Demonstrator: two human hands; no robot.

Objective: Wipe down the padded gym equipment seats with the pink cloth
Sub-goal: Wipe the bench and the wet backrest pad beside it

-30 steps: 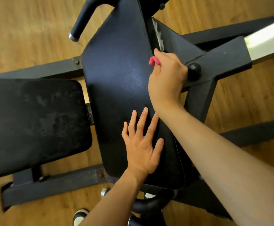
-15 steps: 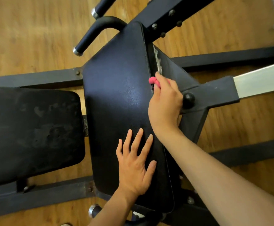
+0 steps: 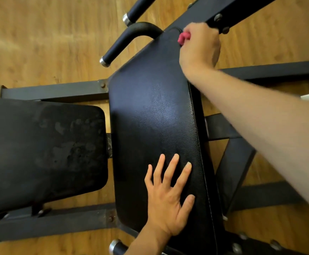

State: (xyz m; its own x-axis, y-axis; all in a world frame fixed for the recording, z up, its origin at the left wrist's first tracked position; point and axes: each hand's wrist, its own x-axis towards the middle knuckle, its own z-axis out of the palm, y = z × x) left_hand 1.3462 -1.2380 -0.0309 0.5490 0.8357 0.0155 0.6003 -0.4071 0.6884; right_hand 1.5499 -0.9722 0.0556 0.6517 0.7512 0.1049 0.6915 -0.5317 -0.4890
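Right hand [image 3: 199, 46] grips the pink cloth [image 3: 182, 38] at the long pad's [image 3: 155, 116] far corner; left hand [image 3: 168, 196] presses flat, fingers spread; the smudged left seat [image 3: 39, 153] looks unwiped.

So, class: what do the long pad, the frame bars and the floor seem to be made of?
Long pad: probably vinyl or leatherette, black with a pebbled grain and soft sheen. Frame bars: likely painted steel, dark, square, bolted. Floor: wood or wood-look laminate, showing grain.

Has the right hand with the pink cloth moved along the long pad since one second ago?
Yes. The right hand gripping the pink cloth has gone up the long pad's right edge to its far corner.
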